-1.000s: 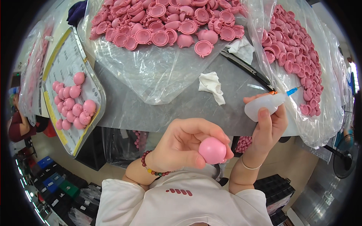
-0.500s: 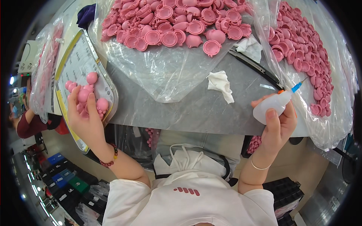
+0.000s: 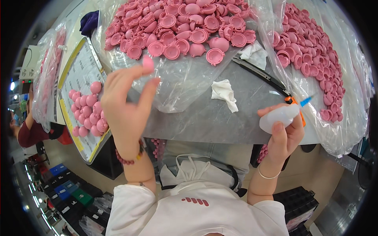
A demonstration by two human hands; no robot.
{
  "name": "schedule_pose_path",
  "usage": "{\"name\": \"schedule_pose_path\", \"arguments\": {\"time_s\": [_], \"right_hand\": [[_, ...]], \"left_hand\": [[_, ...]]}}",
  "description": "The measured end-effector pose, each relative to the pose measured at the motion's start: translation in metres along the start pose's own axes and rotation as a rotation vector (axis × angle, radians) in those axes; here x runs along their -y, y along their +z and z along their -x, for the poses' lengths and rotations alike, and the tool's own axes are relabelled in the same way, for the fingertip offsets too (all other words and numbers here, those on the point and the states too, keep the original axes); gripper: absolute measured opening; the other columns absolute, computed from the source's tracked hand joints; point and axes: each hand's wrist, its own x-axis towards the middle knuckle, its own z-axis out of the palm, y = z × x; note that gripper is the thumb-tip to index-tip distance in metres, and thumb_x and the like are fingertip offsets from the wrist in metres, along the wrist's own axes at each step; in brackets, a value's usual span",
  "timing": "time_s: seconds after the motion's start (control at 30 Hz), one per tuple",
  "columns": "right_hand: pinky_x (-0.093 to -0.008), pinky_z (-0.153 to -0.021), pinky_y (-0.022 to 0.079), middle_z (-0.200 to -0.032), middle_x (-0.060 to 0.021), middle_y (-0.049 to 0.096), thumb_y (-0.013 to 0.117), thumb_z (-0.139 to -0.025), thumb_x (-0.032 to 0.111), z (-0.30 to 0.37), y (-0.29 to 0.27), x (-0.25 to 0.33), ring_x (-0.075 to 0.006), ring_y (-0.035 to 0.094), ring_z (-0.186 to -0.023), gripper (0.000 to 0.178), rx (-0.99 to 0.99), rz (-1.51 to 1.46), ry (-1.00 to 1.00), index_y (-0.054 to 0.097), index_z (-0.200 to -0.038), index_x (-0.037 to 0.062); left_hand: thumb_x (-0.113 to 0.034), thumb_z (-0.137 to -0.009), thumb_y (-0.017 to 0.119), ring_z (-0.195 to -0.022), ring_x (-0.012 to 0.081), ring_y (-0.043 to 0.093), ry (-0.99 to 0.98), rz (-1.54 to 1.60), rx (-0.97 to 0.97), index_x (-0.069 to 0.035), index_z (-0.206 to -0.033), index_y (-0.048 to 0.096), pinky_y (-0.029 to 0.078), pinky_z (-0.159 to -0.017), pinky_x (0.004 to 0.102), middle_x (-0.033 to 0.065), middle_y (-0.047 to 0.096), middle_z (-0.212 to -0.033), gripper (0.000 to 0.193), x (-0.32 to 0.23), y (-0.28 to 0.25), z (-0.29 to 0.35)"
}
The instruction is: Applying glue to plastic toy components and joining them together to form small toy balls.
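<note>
My left hand [image 3: 128, 92] reaches over the clear plastic near the heap of pink cup-shaped shells [image 3: 171, 35], its thumb and fingers apart. At its fingertip shows a small blurred pink spot that I cannot make out. In my right hand [image 3: 285, 137] is a translucent white squeeze bottle [image 3: 278, 118], tilted, with a blue needle tip [image 3: 306, 101] pointing up and to the right. Left of my left hand, a cluster of round pink pieces [image 3: 87, 112] lies in a yellow-edged tray [image 3: 71, 84].
A black and orange utility knife [image 3: 262, 74] lies beyond the bottle. Crumpled white tissues [image 3: 224, 94] are on the grey table [image 3: 189, 126]. More pink shells [image 3: 311, 51] sit on plastic at the right. A dark purple cloth [image 3: 89, 23] is at the back left.
My left hand has left the round pink pieces in the tray and moved right and up toward the shell heap. My right hand keeps the bottle, shifted slightly left and down.
</note>
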Motion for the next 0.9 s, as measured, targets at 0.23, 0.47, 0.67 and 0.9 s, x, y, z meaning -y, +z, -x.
{"name": "schedule_pose_path", "arguments": {"time_s": [0.23,0.47,0.67,0.9], "right_hand": [[-0.0297,-0.064,0.044,-0.094,-0.0261,0.054,0.058,-0.071,0.024,0.025,0.034,0.017,-0.0202,0.054,-0.065,0.038,0.316,-0.578,0.055,0.046,-0.094,-0.0040],[-0.0324,-0.063,0.045,-0.096,-0.0238,0.052,0.056,-0.072,0.017,0.038,0.034,0.019,-0.0234,0.054,-0.069,0.032,0.253,-0.612,0.120,0.046,-0.095,-0.0039],[-0.0303,-0.062,0.047,-0.093,-0.0215,0.051,0.051,-0.078,0.019,0.041,0.030,0.022,-0.0220,0.054,-0.067,0.030,0.153,-0.342,0.163,0.039,-0.096,-0.0018],[-0.0286,-0.061,0.045,-0.087,-0.0165,0.049,0.052,-0.077,0.024,0.045,0.034,0.016,-0.0201,0.053,-0.068,0.032,0.161,-0.584,0.051,0.040,-0.095,0.0002]], "left_hand": [[0.007,-0.062,0.065,-0.072,0.0203,0.059,0.072,0.902,0.230,-0.001,-0.096,0.053,0.046,-0.061,0.0257,0.0069,0.058,-0.074,0.037,-0.071,0.020,0.045],[0.006,-0.059,0.067,-0.067,0.0163,0.058,0.000,1.133,0.378,0.002,-0.105,0.050,0.045,-0.060,0.0243,0.0067,0.060,-0.076,0.049,-0.063,0.032,0.051],[0.007,-0.062,0.065,-0.067,0.0165,0.056,0.169,1.004,0.266,0.003,-0.112,0.039,0.043,-0.063,0.0249,0.0150,0.061,-0.082,0.056,-0.069,0.031,0.056],[0.002,-0.068,0.065,-0.080,0.0153,0.053,-0.213,1.614,0.343,0.002,-0.109,0.044,0.043,-0.071,0.0284,0.0125,0.055,-0.093,0.046,-0.078,0.039,0.069]]}}
